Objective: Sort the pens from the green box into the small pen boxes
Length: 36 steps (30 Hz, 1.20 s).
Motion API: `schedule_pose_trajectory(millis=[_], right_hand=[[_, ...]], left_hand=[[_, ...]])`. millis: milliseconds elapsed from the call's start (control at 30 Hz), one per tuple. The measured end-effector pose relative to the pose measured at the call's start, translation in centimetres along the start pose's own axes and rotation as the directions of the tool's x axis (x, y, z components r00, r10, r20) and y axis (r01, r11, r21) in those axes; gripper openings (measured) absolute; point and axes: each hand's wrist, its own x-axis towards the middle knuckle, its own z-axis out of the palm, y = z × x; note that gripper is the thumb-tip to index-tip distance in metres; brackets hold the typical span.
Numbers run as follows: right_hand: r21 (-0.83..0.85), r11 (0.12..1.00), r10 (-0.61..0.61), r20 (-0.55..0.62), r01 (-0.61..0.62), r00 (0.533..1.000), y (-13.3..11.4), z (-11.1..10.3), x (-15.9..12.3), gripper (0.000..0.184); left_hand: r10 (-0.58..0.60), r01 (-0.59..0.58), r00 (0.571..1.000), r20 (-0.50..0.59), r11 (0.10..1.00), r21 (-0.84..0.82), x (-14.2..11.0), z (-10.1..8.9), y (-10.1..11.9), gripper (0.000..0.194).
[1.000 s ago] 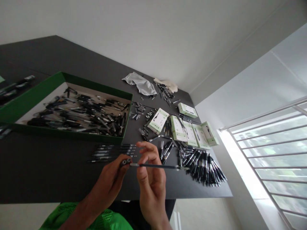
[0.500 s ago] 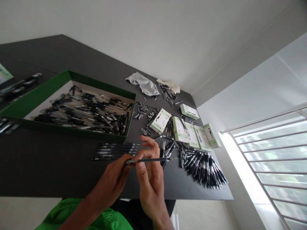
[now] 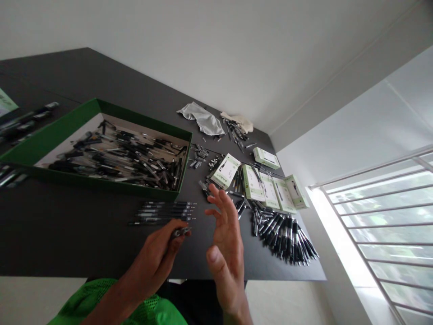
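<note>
My left hand [image 3: 160, 250] is closed around a dark pen barrel [image 3: 181, 232], whose clear-looking end sticks out past the thumb and forefinger. Most of the barrel is hidden in the palm. To the right, my right hand [image 3: 227, 243] is open, thumb and fingers apart, with nothing in it. Just beyond my left hand lies a row of several slim dark pens or refills [image 3: 165, 211], thin tips pointing right. A fan of black pens [image 3: 291, 239] lies to the right of my right hand.
A green-walled box [image 3: 142, 118] full of loose pens and parts stands at left. Small clear pieces [image 3: 199, 153], white-green cartons [image 3: 226, 170] and a white cloth [image 3: 203, 117] lie farther back. A barred window [image 3: 399, 225] is at right.
My right hand has opened and moved right, away from my left hand. The thin refill it held against the barrel no longer shows. My left hand keeps its grip.
</note>
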Motion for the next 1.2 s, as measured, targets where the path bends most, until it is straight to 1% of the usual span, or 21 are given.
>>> schedule_pose_trajectory(millis=[67, 100, 167, 200, 267, 333, 400, 500, 567, 667, 833, 900, 933, 967, 1000, 1033, 1067, 1100, 1133, 1167, 1200], right_hand=[[0.018, 1.000, -0.018, -0.048, 0.019, 0.999, 0.5, -0.4, 0.1, 0.059], [0.021, 1.000, -0.016, -0.073, 0.017, 0.997, 0.9, -0.7, 0.1, 0.056], [0.017, 1.000, 0.007, -0.120, -0.005, 0.993, 1.6, -1.1, 0.0, 0.051], [0.011, 1.000, 0.022, -0.137, -0.021, 0.990, 1.8, -1.3, 0.0, 0.048], [0.005, 0.999, 0.046, -0.168, -0.046, 0.985, 2.2, -1.7, -0.1, 0.042], [0.009, 0.999, 0.052, -0.197, -0.051, 0.979, 2.3, -2.1, -0.1, 0.035], [0.029, 0.999, 0.043, -0.224, -0.038, 0.974, 2.4, -2.3, 0.0, 0.028], [0.052, 0.999, 0.024, -0.263, -0.010, 0.965, 2.3, -2.8, 0.1, 0.022], [0.064, 0.998, 0.016, -0.276, 0.002, 0.961, 2.2, -3.2, 0.1, 0.016], [0.067, 0.998, 0.013, -0.285, 0.006, 0.958, 2.2, -3.8, -0.3, 0.007], [-0.004, 1.000, -0.004, -0.316, 0.003, 0.949, 2.1, -5.6, -0.8, 0.006], [-0.109, 0.992, -0.095, -0.329, 0.062, 0.940, 1.8, -7.2, -0.5, 0.007], [-0.191, 0.975, -0.177, -0.344, 0.116, 0.922, 1.5, -8.4, -0.1, 0.009], [-0.291, 0.940, -0.278, -0.352, 0.178, 0.894, 1.3, -9.8, 0.4, 0.011], [-0.406, 0.886, -0.379, -0.358, 0.224, 0.853, 1.0, -11.5, 1.1, 0.014], [-0.524, 0.813, -0.482, -0.359, 0.255, 0.799, 0.9, -13.5, 2.1, 0.017], [-0.631, 0.734, -0.535, -0.308, 0.252, 0.787, 0.9, -15.6, 3.2, 0.019], [-0.721, 0.661, -0.541, -0.264, 0.209, 0.799, 1.0, -17.7, 4.6, 0.019], [-0.791, 0.601, -0.498, -0.255, 0.118, 0.829, 1.4, -19.9, 6.1, 0.019], [-0.842, 0.540, -0.435, -0.267, 0.012, 0.860, 2.0, -21.9, 7.7, 0.021], [-0.879, 0.467, -0.336, -0.279, -0.098, 0.900, 2.7, -23.8, 9.3, 0.024]], left_hand=[[-0.018, 0.020, 0.999, -0.049, 0.999, 0.048, -0.8, -0.5, -0.1, 0.031], [-0.006, 0.011, 0.997, -0.072, 0.997, 0.075, -1.2, -0.9, -0.1, 0.033], [0.061, -0.047, 0.994, -0.090, 0.988, 0.150, -1.8, -1.8, -0.1, 0.036], [0.104, -0.087, 0.992, -0.076, 0.975, 0.203, -1.9, -2.3, -0.2, 0.037], [0.183, -0.169, 0.983, -0.010, 0.926, 0.339, -1.9, -3.1, -0.4, 0.040], [0.237, -0.232, 0.970, 0.051, 0.846, 0.481, -1.8, -3.5, -1.0, 0.044], [0.276, -0.268, 0.958, 0.077, 0.771, 0.578, -1.7, -3.4, -2.0, 0.044], [0.309, -0.291, 0.948, 0.083, 0.727, 0.621, -1.7, -2.8, -3.5, 0.038], [0.331, -0.286, 0.942, 0.054, 0.709, 0.645, -1.5, -2.6, -4.3, 0.032], [0.368, -0.269, 0.930, 0.003, 0.675, 0.687, -0.9, -3.0, -4.7, 0.021], [0.362, -0.282, 0.932, 0.026, 0.677, 0.679, 0.3, -3.9, -4.7, 0.025], [0.378, -0.303, 0.925, 0.037, 0.673, 0.675, 0.4, -3.9, -4.8, 0.029], [0.390, -0.318, 0.920, 0.045, 0.672, 0.668, 0.5, -3.9, -4.8, 0.031], [0.406, -0.342, 0.912, 0.060, 0.671, 0.659, 0.5, -3.8, -4.9, 0.032], [0.422, -0.371, 0.903, 0.083, 0.667, 0.646, 0.4, -3.8, -4.8, 0.031], [0.435, -0.399, 0.894, 0.107, 0.666, 0.630, 0.4, -3.7, -4.7, 0.028], [0.442, -0.425, 0.887, 0.133, 0.669, 0.609, 0.3, -3.6, -4.6, 0.024], [0.440, -0.444, 0.884, 0.159, 0.682, 0.581, 0.2, -3.4, -4.3, 0.021], [0.425, -0.453, 0.886, 0.187, 0.704, 0.547, 0.0, -3.2, -4.0, 0.020], [0.403, -0.455, 0.890, 0.215, 0.733, 0.506, -0.1, -3.0, -3.7, 0.022], [0.382, -0.453, 0.891, 0.245, 0.764, 0.459, -0.3, -2.7, -3.4, 0.027]])
